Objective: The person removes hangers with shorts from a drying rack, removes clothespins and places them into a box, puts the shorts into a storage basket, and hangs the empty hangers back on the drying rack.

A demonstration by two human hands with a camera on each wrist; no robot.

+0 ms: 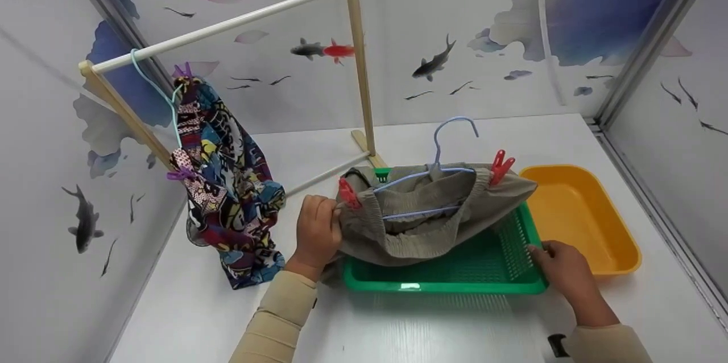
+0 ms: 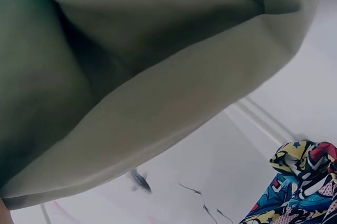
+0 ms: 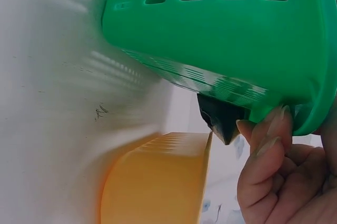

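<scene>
The left hand [image 1: 318,233] is at the near left end of a grey-brown garment [image 1: 409,246], its grip curled tight with the cloth's edge pinched in it; the left wrist view catches only a sliver of a finger at the hem. The garment, with a gathered waistband, lies over a green basket [image 1: 443,287], covering most of its left and far parts. Inside the waistband sits a blue hanger [image 1: 437,168], its hook standing up above the cloth. A red clip [image 1: 348,194] pinches the band near the left hand, and a second red clip [image 1: 501,169] pinches the far right side.

The right hand [image 1: 566,269] has its grip closed on the basket's right rim near the front corner, thumb and fingers pinching the edge. Just beyond it, a yellow tray [image 1: 594,226] rests on the white tabletop [image 1: 432,331], beside the basket.

To the left stands a rack [image 1: 359,56] with a white bar, where a patterned garment [image 1: 227,181] hangs from a mint hanger [image 1: 170,102], held by purple clips [image 1: 181,174]
</scene>
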